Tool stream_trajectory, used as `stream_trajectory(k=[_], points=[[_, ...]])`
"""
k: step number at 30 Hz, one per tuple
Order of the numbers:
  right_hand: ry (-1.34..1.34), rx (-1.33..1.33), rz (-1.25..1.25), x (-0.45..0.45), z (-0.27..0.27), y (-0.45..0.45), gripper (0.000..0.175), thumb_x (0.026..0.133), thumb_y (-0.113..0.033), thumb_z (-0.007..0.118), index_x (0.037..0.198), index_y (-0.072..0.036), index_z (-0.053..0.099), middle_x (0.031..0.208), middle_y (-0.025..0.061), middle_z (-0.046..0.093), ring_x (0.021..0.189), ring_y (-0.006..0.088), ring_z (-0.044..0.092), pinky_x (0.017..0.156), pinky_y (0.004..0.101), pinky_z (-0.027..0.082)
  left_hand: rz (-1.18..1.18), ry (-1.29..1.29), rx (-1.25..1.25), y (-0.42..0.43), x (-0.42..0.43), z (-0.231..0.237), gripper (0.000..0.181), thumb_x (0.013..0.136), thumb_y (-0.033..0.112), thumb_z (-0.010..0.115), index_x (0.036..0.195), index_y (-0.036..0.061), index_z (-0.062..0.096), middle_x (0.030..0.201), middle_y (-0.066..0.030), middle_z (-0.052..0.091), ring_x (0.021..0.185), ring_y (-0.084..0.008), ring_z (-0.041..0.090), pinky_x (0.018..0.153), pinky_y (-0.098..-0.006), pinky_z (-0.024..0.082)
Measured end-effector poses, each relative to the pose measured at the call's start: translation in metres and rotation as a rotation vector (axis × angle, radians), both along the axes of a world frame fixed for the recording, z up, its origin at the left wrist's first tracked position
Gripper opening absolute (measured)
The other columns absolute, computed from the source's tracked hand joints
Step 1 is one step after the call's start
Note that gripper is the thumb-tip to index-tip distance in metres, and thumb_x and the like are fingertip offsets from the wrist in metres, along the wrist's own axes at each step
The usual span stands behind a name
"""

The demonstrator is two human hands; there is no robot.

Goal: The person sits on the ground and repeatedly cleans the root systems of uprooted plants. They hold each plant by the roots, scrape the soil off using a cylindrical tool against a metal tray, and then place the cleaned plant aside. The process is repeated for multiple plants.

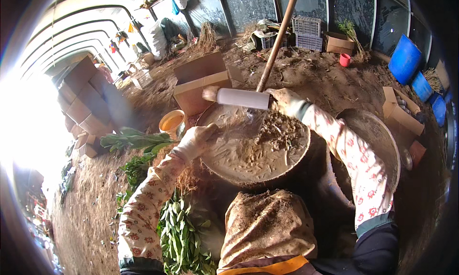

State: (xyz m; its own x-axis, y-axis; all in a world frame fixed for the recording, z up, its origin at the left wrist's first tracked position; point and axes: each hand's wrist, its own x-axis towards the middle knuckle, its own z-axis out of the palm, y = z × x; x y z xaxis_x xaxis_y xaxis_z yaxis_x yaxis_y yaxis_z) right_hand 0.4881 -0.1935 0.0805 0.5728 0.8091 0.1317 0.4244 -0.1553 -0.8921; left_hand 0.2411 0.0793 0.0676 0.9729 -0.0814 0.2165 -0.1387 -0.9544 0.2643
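Note:
My left hand (pixel 199 137), in a muddy glove, grips a leafy plant stem bunch (pixel 140 139) at the left rim of a round tub (pixel 252 183). The leaves point left, away from the tub. My right hand (pixel 285 100) is above the tub's far right side, closed at the right end of a pale grey cylinder (pixel 243 98). That cylinder lies level and has a tan, blurred end (pixel 210 93). Below are muddy water (pixel 229 160) and a heap of wet brown plant debris (pixel 281 131). A wooden pole (pixel 276 45) slants up behind the cylinder.
A second tub (pixel 389 142) stands right. An open cardboard box (pixel 200 88) and an orange bowl (pixel 172 121) sit beyond the first tub. Leafy plants (pixel 179 235) lie at my left. Crates (pixel 306 33), blue barrels (pixel 405 58) and stacked boxes (pixel 88 99) stand farther off.

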Motion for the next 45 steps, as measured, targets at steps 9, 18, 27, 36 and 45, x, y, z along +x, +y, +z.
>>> stream_trajectory(k=[9, 18, 27, 36, 45], points=[[-1.438, -0.303, 0.420, -0.037, -0.040, -0.032, 0.032, 0.099, -0.019, 0.051, 0.127, -0.004, 0.058, 0.079, 0.0136, 0.068, 0.069, 0.0282, 0.071, 0.058, 0.0407, 0.059, 0.099, -0.253, -0.029, 0.018, 0.000, -0.002, 0.019, 0.097, 0.023, 0.062, 0.105, 0.0063, 0.066, 0.092, -0.0171, 0.069, 0.085, -0.0365, 0.067, 0.073, -0.0414, 0.053], [-0.680, -0.314, 0.311, -0.028, -0.011, 0.053, 0.031, 0.108, -0.029, 0.043, 0.121, -0.012, 0.064, 0.081, 0.0064, 0.071, 0.067, 0.0205, 0.069, 0.066, 0.0331, 0.061, -0.019, -0.069, -0.184, -0.006, -0.044, -0.002, 0.019, 0.093, 0.018, 0.066, 0.106, 0.0041, 0.063, 0.084, -0.0154, 0.067, 0.079, -0.0297, 0.066, 0.072, -0.0387, 0.053], [-0.882, 0.194, 0.212, -0.087, -0.117, -0.001, 0.030, 0.103, -0.024, 0.055, 0.126, -0.007, 0.062, 0.101, 0.0129, 0.071, 0.077, 0.0129, 0.069, 0.064, 0.0264, 0.061, 0.037, -0.141, -0.081, 0.008, -0.078, -0.001, 0.018, 0.097, 0.020, 0.062, 0.107, 0.0050, 0.063, 0.086, -0.0154, 0.069, 0.076, -0.0348, 0.066, 0.071, -0.0414, 0.055], [-0.993, 0.350, 0.401, -0.103, -0.027, -0.002, 0.026, 0.106, -0.027, 0.047, 0.103, -0.009, 0.065, 0.066, 0.0089, 0.066, 0.050, 0.0230, 0.062, 0.047, 0.0374, 0.054, 0.088, 0.030, 0.039, -0.036, -0.124, -0.008, 0.026, 0.098, 0.026, 0.061, 0.113, 0.0051, 0.060, 0.087, -0.0159, 0.069, 0.079, -0.0367, 0.069, 0.071, -0.0444, 0.056], [-0.724, -0.118, 0.564, -0.168, -0.093, -0.045, 0.032, 0.105, -0.028, 0.045, 0.121, -0.003, 0.056, 0.086, 0.0136, 0.067, 0.063, 0.0182, 0.065, 0.051, 0.0308, 0.056, 0.270, -0.020, -0.748, -0.060, -0.152, -0.014, 0.013, 0.093, 0.013, 0.063, 0.100, 0.0019, 0.064, 0.076, -0.0144, 0.062, 0.065, -0.0227, 0.057, 0.067, -0.0347, 0.051]])
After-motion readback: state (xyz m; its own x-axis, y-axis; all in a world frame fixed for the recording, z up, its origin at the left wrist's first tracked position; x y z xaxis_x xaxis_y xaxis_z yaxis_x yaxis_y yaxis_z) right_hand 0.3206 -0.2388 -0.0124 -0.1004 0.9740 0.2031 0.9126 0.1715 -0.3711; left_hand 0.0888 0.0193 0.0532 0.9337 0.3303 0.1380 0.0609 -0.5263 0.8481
